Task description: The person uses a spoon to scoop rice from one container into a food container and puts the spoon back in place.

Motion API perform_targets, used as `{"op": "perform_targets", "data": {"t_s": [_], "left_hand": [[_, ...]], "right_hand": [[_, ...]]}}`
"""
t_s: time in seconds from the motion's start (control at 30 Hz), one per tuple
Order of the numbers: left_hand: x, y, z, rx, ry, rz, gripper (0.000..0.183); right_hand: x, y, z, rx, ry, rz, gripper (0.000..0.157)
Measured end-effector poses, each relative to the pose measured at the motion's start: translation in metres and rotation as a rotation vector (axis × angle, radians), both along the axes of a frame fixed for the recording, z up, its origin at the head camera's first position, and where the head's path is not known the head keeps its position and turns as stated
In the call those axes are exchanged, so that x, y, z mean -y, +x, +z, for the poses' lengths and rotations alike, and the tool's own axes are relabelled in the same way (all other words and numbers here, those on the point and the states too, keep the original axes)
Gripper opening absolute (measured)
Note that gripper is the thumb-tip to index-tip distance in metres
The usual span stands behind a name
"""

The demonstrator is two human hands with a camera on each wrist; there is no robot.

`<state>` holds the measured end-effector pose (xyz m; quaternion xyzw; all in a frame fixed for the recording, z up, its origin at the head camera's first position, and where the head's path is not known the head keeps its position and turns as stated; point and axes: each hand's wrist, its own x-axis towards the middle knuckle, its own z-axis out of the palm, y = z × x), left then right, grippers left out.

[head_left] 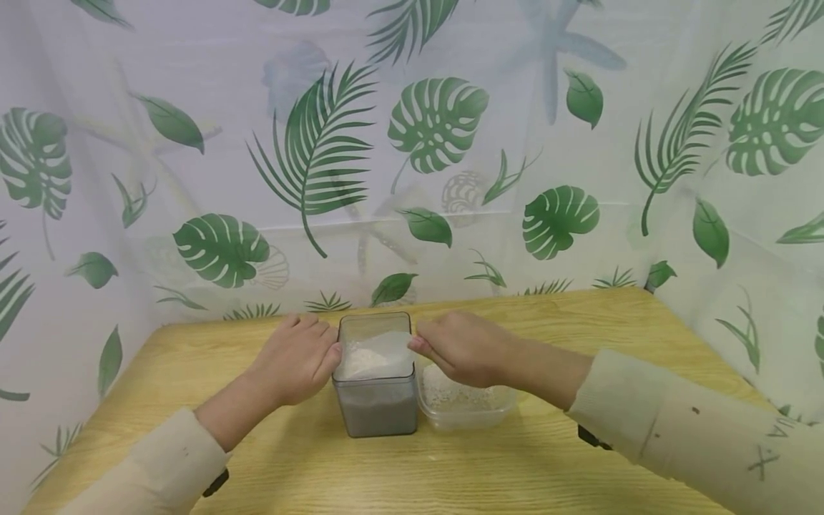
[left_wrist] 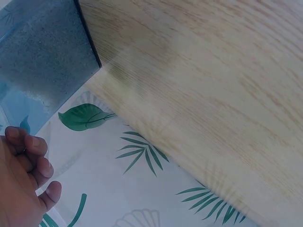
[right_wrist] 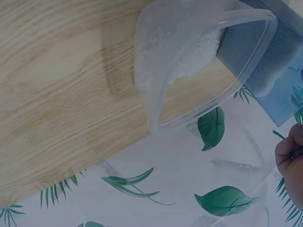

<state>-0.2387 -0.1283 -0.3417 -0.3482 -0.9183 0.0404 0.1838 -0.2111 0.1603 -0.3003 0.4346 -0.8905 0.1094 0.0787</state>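
Note:
A tall grey see-through storage box (head_left: 376,411) filled with rice-like white grains (head_left: 363,361) stands on the table. At its left side my left hand (head_left: 292,361) grips the rim, thumb at the upper edge; the left wrist view shows that hand's curled fingers (left_wrist: 42,166) beside the box. Against the right rim, my right hand (head_left: 466,350) pinches the end of a frosted white plastic piece (head_left: 391,348) that slants down into the box; its full shape is hidden. Under the right hand sits a clear shallow tub (head_left: 466,418) with white grains in it.
The wood-grain table (head_left: 270,472) ends at a white curtain with green leaves (head_left: 438,121), which rises behind it and on both sides. The tub stands close against the right side of the grey box.

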Motion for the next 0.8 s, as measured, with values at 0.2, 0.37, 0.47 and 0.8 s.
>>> {"op": "perform_targets", "data": {"t_s": [0.2, 0.37, 0.47, 0.8], "left_hand": [[0.0, 0.0, 0.0, -0.003, 0.001, -0.005, 0.036], [0.0, 0.001, 0.001, 0.002, 0.008, -0.01, 0.033], [0.0, 0.001, 0.001, 0.001, 0.012, -0.013, 0.031], [-0.001, 0.001, 0.001, -0.004, 0.016, -0.018, 0.031]], "right_hand": [[-0.007, 0.0, 0.002, -0.011, -0.015, -0.002, 0.029], [-0.015, 0.0, 0.002, -0.02, -0.043, 0.004, 0.031], [-0.021, 0.0, 0.0, -0.023, -0.056, 0.004, 0.031], [-0.04, 0.001, -0.004, -0.112, -0.091, 0.008, 0.031]]}}
